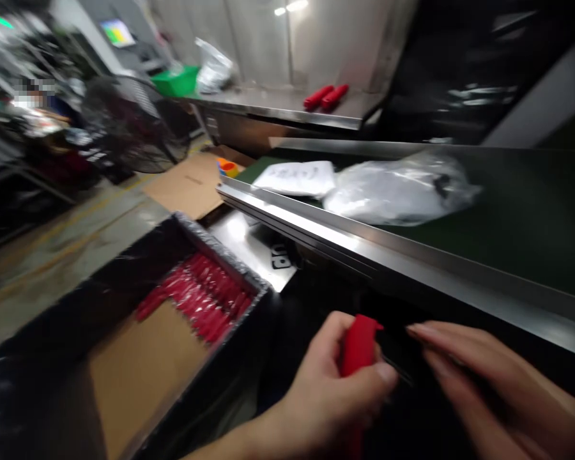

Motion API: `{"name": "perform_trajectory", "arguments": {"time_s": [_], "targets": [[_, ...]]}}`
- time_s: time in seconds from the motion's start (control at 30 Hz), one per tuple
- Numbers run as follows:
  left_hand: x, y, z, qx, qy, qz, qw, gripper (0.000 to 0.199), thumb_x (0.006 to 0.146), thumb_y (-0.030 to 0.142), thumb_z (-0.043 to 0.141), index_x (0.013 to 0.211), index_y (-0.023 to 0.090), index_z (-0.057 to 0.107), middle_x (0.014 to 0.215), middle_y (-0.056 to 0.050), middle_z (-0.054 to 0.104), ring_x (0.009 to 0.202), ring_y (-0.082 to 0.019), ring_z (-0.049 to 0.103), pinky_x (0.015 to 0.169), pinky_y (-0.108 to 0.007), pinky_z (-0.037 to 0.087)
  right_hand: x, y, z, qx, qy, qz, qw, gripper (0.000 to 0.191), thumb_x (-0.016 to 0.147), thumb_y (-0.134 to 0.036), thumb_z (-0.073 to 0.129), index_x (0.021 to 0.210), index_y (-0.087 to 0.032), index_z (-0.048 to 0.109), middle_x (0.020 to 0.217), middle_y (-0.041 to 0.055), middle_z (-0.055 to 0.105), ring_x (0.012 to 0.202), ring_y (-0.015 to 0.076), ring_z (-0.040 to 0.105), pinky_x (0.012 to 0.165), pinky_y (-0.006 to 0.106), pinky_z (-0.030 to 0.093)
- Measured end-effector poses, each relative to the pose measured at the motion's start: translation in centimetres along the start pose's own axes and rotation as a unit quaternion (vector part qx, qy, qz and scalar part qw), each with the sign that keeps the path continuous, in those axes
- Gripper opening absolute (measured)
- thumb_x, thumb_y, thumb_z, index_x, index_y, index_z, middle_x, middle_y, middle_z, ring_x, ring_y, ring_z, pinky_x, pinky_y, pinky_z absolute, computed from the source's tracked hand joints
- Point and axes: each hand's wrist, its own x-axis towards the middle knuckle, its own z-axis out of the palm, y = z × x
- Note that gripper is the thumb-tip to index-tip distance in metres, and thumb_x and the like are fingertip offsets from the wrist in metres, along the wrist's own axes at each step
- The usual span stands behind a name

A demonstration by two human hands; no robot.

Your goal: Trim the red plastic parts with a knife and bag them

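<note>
My left hand (326, 390) is closed around a red plastic handle-like piece (358, 348) at the bottom centre. A thin dark part sticks out from it toward the right. My right hand (479, 377) lies just right of it, fingers stretched toward that dark part; whether it grips it is blurred. Both hands hover over a dark surface in front of the conveyor's steel edge (364, 246).
A lined cardboard box (138, 377) at lower left holds a row of several red pieces (201, 297). On the green conveyor belt (531, 211) lie a clear plastic bag (397, 188) and a white packet (297, 177). Two red pieces (326, 96) rest on a far steel table. A fan (134, 124) stands at left.
</note>
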Motion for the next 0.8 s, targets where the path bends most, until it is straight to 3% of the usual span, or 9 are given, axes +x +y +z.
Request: {"name": "perform_trajectory", "arguments": {"time_s": [0.17,0.53,0.8], "targets": [[0.2,0.2,0.0,0.002,-0.017,-0.019,1.0,0.03,0.084,0.036,0.069,0.092,0.02,0.045,0.062,0.007,0.047,0.046,-0.004,0.037,0.04,-0.013,0.03,1.2,-1.8,-1.3,-0.077,-0.087,-0.036,0.993,0.038,0.087,0.002,0.052,0.123,-0.01,0.06,0.116,0.0118,0.061,0.106,0.0188,0.058,0.086,0.033,0.048],[-0.2,0.5,0.3,0.001,-0.024,-0.02,1.0,0.027,0.085,0.035,0.069,0.094,0.021,0.048,0.066,0.005,0.049,0.048,-0.004,0.04,0.042,-0.013,0.034,1.5,-2.8,-0.6,-0.085,-0.068,-0.058,0.992,0.037,0.084,0.005,0.057,0.119,-0.004,0.064,0.112,0.0193,0.063,0.102,0.0261,0.059,0.077,0.041,0.048],[-0.5,0.7,0.0,0.021,-0.033,-0.028,0.999,0.024,0.085,0.032,0.068,0.092,0.021,0.048,0.064,0.006,0.047,0.047,-0.004,0.039,0.042,-0.013,0.032,1.3,-2.4,-0.6,-0.098,-0.066,-0.073,0.99,0.035,0.085,0.003,0.057,0.118,-0.005,0.065,0.111,0.0171,0.065,0.101,0.0254,0.06,0.077,0.04,0.048]]}}
